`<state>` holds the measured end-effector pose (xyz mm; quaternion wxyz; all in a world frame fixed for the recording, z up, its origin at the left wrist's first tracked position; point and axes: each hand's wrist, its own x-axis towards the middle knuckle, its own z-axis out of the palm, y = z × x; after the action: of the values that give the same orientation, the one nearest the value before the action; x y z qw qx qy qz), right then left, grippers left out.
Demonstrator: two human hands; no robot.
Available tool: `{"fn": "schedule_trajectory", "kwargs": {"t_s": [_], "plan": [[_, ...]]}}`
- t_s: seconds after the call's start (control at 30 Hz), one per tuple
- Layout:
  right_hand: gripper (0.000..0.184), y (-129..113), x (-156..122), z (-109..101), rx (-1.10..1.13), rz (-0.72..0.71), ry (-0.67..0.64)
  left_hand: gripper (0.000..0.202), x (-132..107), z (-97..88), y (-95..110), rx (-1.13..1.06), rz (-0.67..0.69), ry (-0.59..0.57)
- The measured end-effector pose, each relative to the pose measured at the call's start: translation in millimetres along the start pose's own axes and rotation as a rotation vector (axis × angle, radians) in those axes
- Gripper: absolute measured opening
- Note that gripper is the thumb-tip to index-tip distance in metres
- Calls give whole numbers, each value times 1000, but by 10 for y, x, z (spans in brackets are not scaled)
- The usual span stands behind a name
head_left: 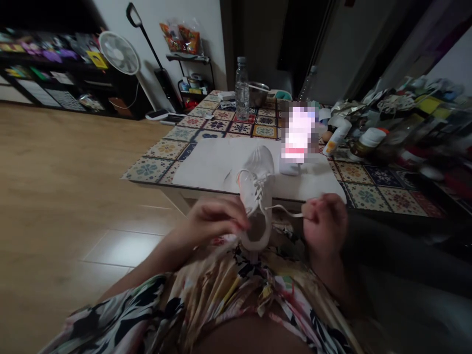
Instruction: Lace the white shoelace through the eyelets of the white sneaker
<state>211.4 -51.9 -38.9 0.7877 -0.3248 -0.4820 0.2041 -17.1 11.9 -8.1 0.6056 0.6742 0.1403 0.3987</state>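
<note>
A white sneaker rests toe-away at the table's near edge, its open heel toward my body and its laces crossed over the tongue. Out to the right, my right hand is closed on one end of the white shoelace, which stretches from the shoe's top eyelets. Beside the shoe opening on the left, my left hand pinches with thumb and fingers. A blurred pale strand trails below it, seemingly the other lace end; the fingertips are smeared by motion.
White paper lies under the shoe on a patterned tabletop. A pixelated phone stands behind the shoe. Farther back are a plastic bottle and a metal bowl. Jars and clutter crowd the right side.
</note>
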Motion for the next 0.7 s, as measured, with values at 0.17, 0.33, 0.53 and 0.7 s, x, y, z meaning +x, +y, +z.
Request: {"fn": "schedule_trajectory", "kwargs": {"t_s": [0.17, 0.33, 0.53, 0.7], "plan": [[9, -17, -142, 190, -476, -322, -563, 21, 96, 175, -139, 9, -121, -37], [11, -68, -112, 206, -532, -386, -662, 3, 102, 175, -179, 126, 93, 30], [9, -68, -230, 205, -416, -163, -476, 6, 37, 200, -136, 224, 104, -117], [15, -33, -280, 207, -384, -57, -296, 7, 17, 175, -134, 324, 242, -179]]}}
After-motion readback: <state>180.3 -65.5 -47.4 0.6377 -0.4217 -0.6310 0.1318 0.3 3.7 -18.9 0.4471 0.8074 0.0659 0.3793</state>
